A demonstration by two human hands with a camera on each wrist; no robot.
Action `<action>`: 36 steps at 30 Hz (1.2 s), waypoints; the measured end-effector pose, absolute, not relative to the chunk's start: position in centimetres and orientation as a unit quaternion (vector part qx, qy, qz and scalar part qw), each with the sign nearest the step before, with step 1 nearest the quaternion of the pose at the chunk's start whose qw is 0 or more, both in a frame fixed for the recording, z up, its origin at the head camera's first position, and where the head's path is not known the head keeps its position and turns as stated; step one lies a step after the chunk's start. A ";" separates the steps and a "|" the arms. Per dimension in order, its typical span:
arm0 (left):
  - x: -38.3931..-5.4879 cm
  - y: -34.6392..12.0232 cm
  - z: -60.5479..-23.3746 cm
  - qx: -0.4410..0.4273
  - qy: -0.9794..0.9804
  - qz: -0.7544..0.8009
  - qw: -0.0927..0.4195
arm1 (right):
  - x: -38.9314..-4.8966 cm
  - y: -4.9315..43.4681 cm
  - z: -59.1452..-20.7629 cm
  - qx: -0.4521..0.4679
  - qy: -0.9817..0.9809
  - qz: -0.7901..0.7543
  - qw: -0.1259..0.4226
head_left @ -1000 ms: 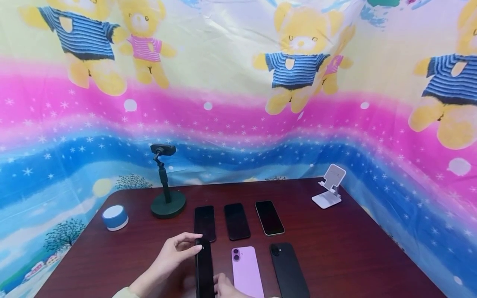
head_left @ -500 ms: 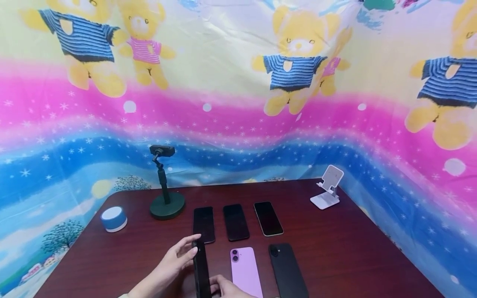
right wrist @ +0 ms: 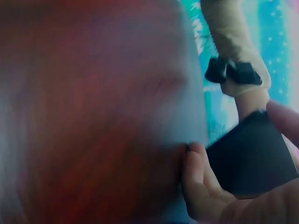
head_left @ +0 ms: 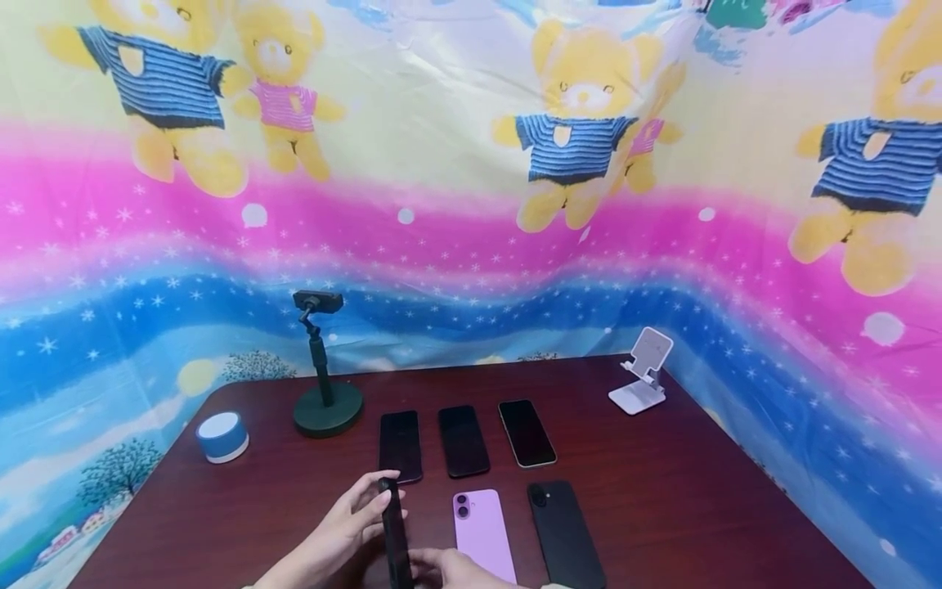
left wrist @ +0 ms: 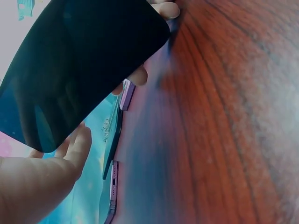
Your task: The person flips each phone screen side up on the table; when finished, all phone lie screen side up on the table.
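I have the left hand point(head_left: 346, 523) and right hand point(head_left: 458, 569) clamped on the black smartphone point(head_left: 395, 533), edge-up, near left of the lilac smartphone point(head_left: 484, 533); uneven release could drop it onto the tabletop point(head_left: 662, 507).

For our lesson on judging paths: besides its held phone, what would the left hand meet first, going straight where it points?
Probably the leftmost phone in the back row, just ahead of the left hand in the head view; height is unclear, so it might pass above.

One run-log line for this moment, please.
left hand: grips black phone | right hand: grips same phone | purple phone: lies camera-side up on table
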State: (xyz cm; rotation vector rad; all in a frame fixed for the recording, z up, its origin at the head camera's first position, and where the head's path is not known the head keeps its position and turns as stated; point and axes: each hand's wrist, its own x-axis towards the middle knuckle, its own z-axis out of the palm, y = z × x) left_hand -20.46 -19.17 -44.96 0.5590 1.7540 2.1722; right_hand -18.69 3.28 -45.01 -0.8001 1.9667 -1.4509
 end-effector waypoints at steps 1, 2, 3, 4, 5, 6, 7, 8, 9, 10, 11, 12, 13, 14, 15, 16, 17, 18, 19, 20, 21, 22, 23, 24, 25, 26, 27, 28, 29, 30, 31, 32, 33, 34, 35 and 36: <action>-20.4 -19.2 -45.0 0.196 0.609 0.755 0.145 | -18.7 3.3 -44.8 -0.302 0.748 -0.523 0.275; -20.4 -19.2 -45.0 0.195 0.609 0.755 0.143 | -18.8 3.4 -44.6 -0.303 0.758 -0.510 0.271; -20.4 -19.2 -44.9 0.193 0.611 0.755 0.142 | -18.8 3.5 -44.4 -0.304 0.766 -0.499 0.267; -20.3 -19.1 -44.9 0.193 0.613 0.753 0.140 | -18.9 3.5 -44.2 -0.310 0.768 -0.493 0.265; -20.2 -19.1 -44.9 0.192 0.616 0.751 0.138 | -19.0 3.5 -44.0 -0.317 0.769 -0.490 0.263; -20.2 -19.1 -44.8 0.192 0.620 0.749 0.136 | -19.0 3.6 -43.8 -0.318 0.767 -0.492 0.263; -20.1 -19.0 -44.7 0.192 0.625 0.745 0.133 | -19.1 3.6 -43.6 -0.321 0.763 -0.496 0.261; -20.0 -18.9 -44.6 0.188 0.632 0.741 0.131 | -19.1 3.5 -43.4 -0.320 0.759 -0.503 0.262; -19.9 -18.8 -44.5 0.185 0.636 0.738 0.130 | -19.1 3.5 -43.3 -0.319 0.756 -0.509 0.261; -19.8 -18.7 -44.4 0.182 0.641 0.735 0.128 | -19.2 3.4 -43.1 -0.318 0.752 -0.517 0.258; -19.8 -18.7 -44.3 0.177 0.645 0.732 0.127 | -19.2 3.3 -42.9 -0.308 0.748 -0.528 0.259; -19.7 -18.6 -44.2 0.172 0.649 0.730 0.127 | -19.3 3.2 -42.7 -0.299 0.747 -0.537 0.255; -19.6 -18.5 -44.1 0.164 0.652 0.729 0.128 | -19.4 3.0 -42.5 -0.295 0.747 -0.542 0.247; -19.6 -18.4 -43.9 0.156 0.654 0.729 0.129 | -19.5 2.9 -42.2 -0.289 0.748 -0.548 0.239; -19.6 -18.4 -43.8 0.148 0.657 0.727 0.131 | -19.6 2.7 -42.0 -0.285 0.747 -0.554 0.231; -19.5 -18.4 -43.7 0.141 0.660 0.727 0.131 | -19.7 2.6 -41.8 -0.280 0.748 -0.559 0.221; -19.5 -18.3 -43.6 0.135 0.661 0.727 0.132 | -19.8 2.4 -41.6 -0.275 0.753 -0.560 0.208; -19.5 -18.3 -43.5 0.129 0.662 0.726 0.132 | -20.0 2.3 -41.5 -0.273 0.755 -0.562 0.199; -19.4 -18.2 -43.4 0.124 0.664 0.726 0.131 | -20.1 2.2 -41.3 -0.271 0.756 -0.565 0.190; -19.4 -18.1 -43.3 0.119 0.666 0.725 0.129 | -20.2 2.2 -41.2 -0.268 0.758 -0.567 0.181; -19.4 -18.1 -43.2 0.115 0.668 0.724 0.127 | -20.3 2.1 -41.1 -0.266 0.761 -0.567 0.170; -19.4 -17.9 -43.2 0.111 0.670 0.724 0.124 | -20.4 2.1 -41.0 -0.264 0.765 -0.565 0.161; -19.4 -17.8 -43.2 0.105 0.672 0.723 0.121 | -20.5 2.1 -41.0 -0.266 0.770 -0.560 0.148; -19.4 -17.7 -43.2 0.099 0.676 0.721 0.117 | -20.6 2.0 -41.0 -0.268 0.770 -0.561 0.142; -19.4 -17.6 -43.2 0.091 0.679 0.720 0.113 | -20.6 2.0 -41.0 -0.271 0.773 -0.558 0.134; -19.3 -17.5 -43.1 0.084 0.681 0.719 0.109 | -20.6 2.0 -41.0 -0.276 0.777 -0.552 0.123; -19.3 -17.4 -43.1 0.077 0.683 0.719 0.106 | -20.6 1.9 -41.1 -0.280 0.780 -0.547 0.114; -19.2 -17.4 -43.1 0.069 0.686 0.717 0.101 | -20.6 1.9 -41.1 -0.283 0.783 -0.543 0.107; -19.2 -17.3 -43.0 0.062 0.689 0.716 0.095 | -20.6 1.9 -41.2 -0.287 0.786 -0.538 0.098; -19.2 -17.2 -43.0 0.055 0.692 0.714 0.091 | -20.6 1.9 -41.2 -0.287 0.784 -0.542 0.097; -19.2 -17.1 -42.9 0.050 0.696 0.712 0.086 | -20.6 1.9 -41.2 -0.286 0.783 -0.544 0.095; -19.2 -17.1 -42.9 0.046 0.699 0.709 0.081 | -20.6 1.9 -41.2 -0.286 0.783 -0.546 0.090; -19.2 -17.1 -42.8 0.043 0.703 0.706 0.076 | -20.6 1.9 -41.3 -0.281 0.776 -0.556 0.098; -19.2 -17.0 -42.7 0.042 0.706 0.703 0.071 | -20.5 1.9 -41.3 -0.274 0.768 -0.569 0.109; -19.2 -17.0 -42.7 0.041 0.708 0.701 0.068 | -20.5 1.9 -41.3 -0.268 0.762 -0.579 0.116; -19.2 -17.1 -42.7 0.042 0.710 0.700 0.067 | -20.5 2.0 -41.4 -0.262 0.753 -0.590 0.127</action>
